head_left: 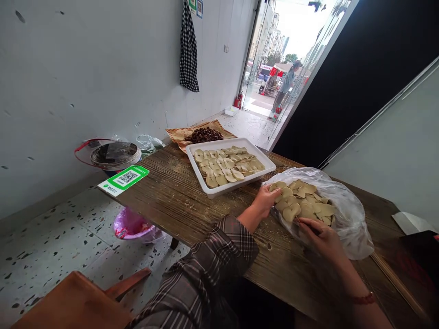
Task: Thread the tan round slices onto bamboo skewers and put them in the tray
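Over a clear plastic bag (353, 219) my left hand (265, 201) is closed on the far end of a skewer of thin round beige slices (286, 202). Several slices are threaded along it in a row. My right hand (322, 240) pinches the thin wooden stick at the near end of that skewer. Loose slices (313, 205) of the same kind lie heaped in the bag, just right of the skewer. Beyond my left hand stands a white plastic tray (219, 191), with rows of finished-looking skewers (222, 167) lying flat in it.
Dark brown pieces (205, 135) are piled on patterned paper (178, 135) behind the tray. A green payment-code card (125, 179) sits at the wooden table's (171, 196) left corner. Below are a lidded bucket (116, 155), a pink-lined bin (132, 226) and a brown stool (72, 304). Thin sticks (398, 278) lie right.
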Demonstrator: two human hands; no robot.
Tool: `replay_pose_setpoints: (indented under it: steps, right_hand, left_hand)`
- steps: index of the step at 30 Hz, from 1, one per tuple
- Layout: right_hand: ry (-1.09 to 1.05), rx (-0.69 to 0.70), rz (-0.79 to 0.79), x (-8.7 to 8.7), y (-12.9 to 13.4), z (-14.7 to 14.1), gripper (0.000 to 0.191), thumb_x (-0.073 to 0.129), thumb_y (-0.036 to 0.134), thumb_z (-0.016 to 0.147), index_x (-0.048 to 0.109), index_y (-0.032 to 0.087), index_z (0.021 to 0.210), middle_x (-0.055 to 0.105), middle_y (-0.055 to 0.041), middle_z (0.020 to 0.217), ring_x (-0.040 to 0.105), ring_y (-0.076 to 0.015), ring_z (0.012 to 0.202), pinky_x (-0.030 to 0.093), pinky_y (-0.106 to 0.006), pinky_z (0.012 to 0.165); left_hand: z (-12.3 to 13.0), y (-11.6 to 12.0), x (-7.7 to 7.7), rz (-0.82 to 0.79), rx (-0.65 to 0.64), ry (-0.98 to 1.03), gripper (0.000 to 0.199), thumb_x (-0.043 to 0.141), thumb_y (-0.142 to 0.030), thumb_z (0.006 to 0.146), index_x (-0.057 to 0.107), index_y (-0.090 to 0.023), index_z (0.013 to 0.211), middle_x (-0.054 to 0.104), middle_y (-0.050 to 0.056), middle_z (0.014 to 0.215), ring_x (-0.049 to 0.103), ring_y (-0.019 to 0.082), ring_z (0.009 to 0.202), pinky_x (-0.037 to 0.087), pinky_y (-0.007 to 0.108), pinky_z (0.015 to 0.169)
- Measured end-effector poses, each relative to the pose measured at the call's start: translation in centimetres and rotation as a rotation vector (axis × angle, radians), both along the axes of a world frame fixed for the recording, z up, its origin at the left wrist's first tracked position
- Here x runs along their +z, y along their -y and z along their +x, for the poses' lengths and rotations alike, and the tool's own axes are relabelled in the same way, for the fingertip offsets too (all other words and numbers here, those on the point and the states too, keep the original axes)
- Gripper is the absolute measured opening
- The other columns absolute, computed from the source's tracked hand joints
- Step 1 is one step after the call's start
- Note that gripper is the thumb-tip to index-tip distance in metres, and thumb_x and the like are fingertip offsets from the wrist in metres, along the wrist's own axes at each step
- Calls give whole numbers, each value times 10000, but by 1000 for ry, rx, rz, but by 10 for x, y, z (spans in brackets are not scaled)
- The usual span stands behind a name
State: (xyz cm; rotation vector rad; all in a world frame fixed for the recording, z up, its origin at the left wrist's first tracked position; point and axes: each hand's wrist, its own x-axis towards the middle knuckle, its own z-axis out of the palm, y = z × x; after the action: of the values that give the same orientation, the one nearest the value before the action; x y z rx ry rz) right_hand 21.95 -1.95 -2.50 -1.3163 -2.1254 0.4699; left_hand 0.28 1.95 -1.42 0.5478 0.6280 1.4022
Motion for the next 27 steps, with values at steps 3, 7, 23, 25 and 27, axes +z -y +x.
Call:
replay_pose_setpoints:
  steps: [3, 7, 23, 25, 27]
  right_hand:
    - [82, -17, 53, 12, -8, 0, 320, 571, 478, 870, 769, 233, 928, 769, -98, 1009, 713, -295, 943, 558, -432, 841]
    - [160, -104, 154, 34, -24, 0, 347, 539, 483, 874, 766, 224, 919, 764, -99, 992, 704, -293, 937, 537, -429, 822]
    - [-362, -109, -142, 122, -47, -140, 368, 733, 436, 707, 721, 144, 930, 682, -42, 715, 576, -137, 614, 427, -252, 528]
    - [-394, -100, -144, 123, -52, -160, 391, 744, 385, 679, 682, 147, 983, 640, 0, 673, 519, -104, 567, 383, -228, 505]
    - [-427, -99, -175, 123, -56, -178, 375, 728, 375, 677, 672, 148, 971, 597, 27, 641, 432, -72, 501, 317, -212, 458]
  left_hand:
    - [-3, 1, 5, -9, 29, 0, 387, 843, -330, 600, 702, -133, 902, 695, 42, 795, 592, 126, 674, 475, 251, 657]
    - [-5, -1, 6, -25, 9, -35, 423, 795, -323, 690, 658, -148, 1048, 705, 43, 842, 605, 118, 640, 476, 237, 602]
    - [-2, -5, -6, -133, -107, 1, 332, 700, -292, 821, 530, -136, 1059, 685, 28, 745, 657, 111, 558, 460, 211, 566]
    - [-4, -5, -7, -125, -108, 13, 303, 690, -293, 821, 534, -137, 1028, 677, 25, 737, 656, 111, 563, 464, 216, 572]
    - [-6, -6, -9, -127, -105, 28, 278, 685, -303, 814, 537, -142, 986, 662, 17, 722, 648, 110, 559, 464, 219, 570]
